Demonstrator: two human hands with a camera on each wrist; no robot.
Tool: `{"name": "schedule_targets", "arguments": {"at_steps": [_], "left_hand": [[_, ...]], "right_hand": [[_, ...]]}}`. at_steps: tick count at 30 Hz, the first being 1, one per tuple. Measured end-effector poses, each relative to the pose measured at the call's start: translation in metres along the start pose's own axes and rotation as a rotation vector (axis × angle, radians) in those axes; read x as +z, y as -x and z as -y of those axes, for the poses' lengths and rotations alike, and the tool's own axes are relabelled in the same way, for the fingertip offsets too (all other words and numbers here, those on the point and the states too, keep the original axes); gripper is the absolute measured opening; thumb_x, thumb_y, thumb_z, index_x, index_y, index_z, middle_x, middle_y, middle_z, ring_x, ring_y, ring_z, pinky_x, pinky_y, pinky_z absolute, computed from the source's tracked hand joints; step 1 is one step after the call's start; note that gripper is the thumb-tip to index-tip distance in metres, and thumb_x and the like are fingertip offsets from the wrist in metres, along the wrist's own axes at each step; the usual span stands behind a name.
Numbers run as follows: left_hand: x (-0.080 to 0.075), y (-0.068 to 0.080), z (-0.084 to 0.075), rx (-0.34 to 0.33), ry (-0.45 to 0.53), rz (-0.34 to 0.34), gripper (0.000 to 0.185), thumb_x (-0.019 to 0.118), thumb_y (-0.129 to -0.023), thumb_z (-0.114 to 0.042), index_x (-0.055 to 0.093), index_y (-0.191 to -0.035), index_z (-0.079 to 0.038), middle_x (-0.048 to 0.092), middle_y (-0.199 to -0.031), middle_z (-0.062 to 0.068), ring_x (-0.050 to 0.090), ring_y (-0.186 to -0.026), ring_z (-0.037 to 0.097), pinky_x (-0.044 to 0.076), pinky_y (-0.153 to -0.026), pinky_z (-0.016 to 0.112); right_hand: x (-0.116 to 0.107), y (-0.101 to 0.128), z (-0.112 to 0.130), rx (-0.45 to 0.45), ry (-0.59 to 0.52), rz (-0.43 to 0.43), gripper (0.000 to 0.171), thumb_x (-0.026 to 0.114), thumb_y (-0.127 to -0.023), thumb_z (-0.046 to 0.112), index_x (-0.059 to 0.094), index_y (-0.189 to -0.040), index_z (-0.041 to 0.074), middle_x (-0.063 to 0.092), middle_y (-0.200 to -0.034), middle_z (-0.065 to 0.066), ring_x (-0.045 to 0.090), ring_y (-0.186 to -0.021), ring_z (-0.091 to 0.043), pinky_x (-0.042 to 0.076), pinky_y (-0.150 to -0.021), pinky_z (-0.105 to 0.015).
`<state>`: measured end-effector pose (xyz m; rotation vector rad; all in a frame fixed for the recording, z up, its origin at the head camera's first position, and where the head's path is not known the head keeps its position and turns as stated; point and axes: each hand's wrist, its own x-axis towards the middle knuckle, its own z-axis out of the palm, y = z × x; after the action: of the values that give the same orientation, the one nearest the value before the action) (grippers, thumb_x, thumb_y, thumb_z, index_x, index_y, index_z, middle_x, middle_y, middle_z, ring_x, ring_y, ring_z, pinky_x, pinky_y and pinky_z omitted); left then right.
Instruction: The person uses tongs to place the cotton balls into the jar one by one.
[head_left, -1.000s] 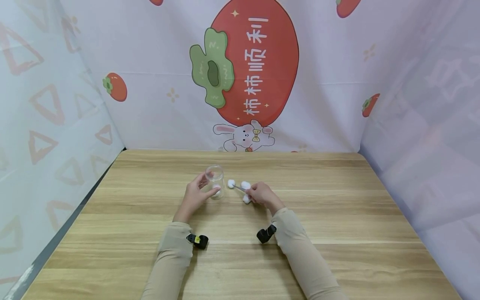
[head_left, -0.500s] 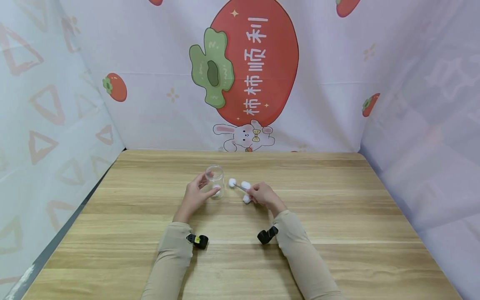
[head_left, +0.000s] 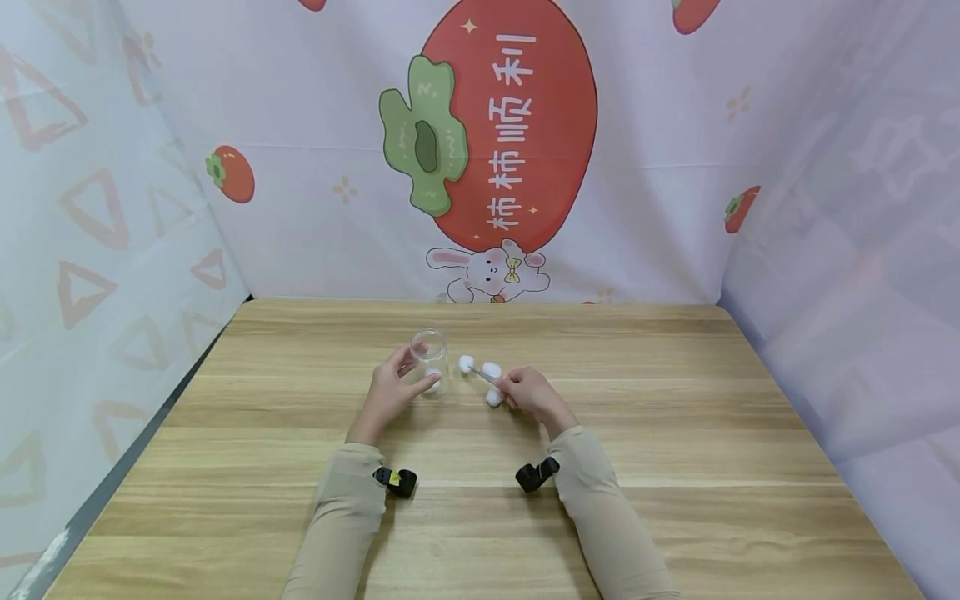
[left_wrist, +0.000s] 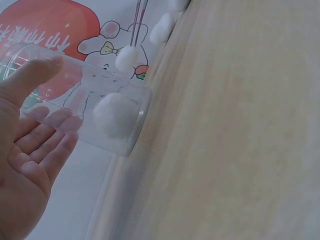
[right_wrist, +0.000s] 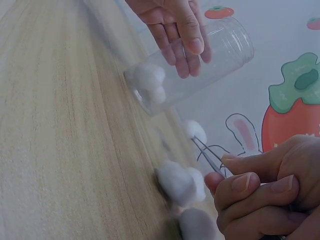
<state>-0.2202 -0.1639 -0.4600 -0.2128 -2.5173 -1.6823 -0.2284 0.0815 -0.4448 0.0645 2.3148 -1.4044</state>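
At the left, the person's left hand (head_left: 388, 393) is curled round a clear open-topped jar (head_left: 430, 360), thumb on the near side, the jar upright on the wooden table (head_left: 675, 400). White cotton balls (right_wrist: 149, 76) sit at its bottom. Just right of the jar, apart from it, another cotton ball (head_left: 466, 363) is held clear of the table at the tips of metal tweezers (head_left: 482, 375). Next come loose cotton balls (head_left: 492, 370) on the table, beside the right hand (head_left: 531, 392), which pinches the tweezers.
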Motion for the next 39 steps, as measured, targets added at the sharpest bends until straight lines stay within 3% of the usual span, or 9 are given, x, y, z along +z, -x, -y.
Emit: {"name": "schedule_targets", "arguments": {"at_steps": [19, 39], "left_hand": [[0.000, -0.001, 0.000, -0.008, 0.001, 0.000, 0.062, 0.079, -0.079, -0.015, 0.052, -0.132, 0.000, 0.058, -0.133, 0.020, 0.056, -0.126, 0.034, 0.047, -0.114, 0.039], [0.000, -0.001, 0.000, 0.010, 0.008, 0.005, 0.061, 0.079, -0.079, -0.015, 0.052, -0.132, 0.000, 0.058, -0.133, 0.021, 0.056, -0.126, 0.034, 0.047, -0.114, 0.040]], "right_hand": [[-0.007, 0.008, 0.005, -0.025, -0.047, 0.012, 0.026, 0.050, -0.100, 0.013, 0.063, -0.090, -0.007, 0.052, -0.069, 0.000, 0.039, -0.056, -0.006, 0.029, -0.047, -0.013], [-0.013, 0.019, 0.015, -0.053, -0.014, 0.013, 0.029, 0.049, -0.100, 0.016, 0.059, -0.083, -0.005, 0.047, -0.060, 0.002, 0.031, -0.051, -0.006, 0.022, -0.044, -0.015]]}}
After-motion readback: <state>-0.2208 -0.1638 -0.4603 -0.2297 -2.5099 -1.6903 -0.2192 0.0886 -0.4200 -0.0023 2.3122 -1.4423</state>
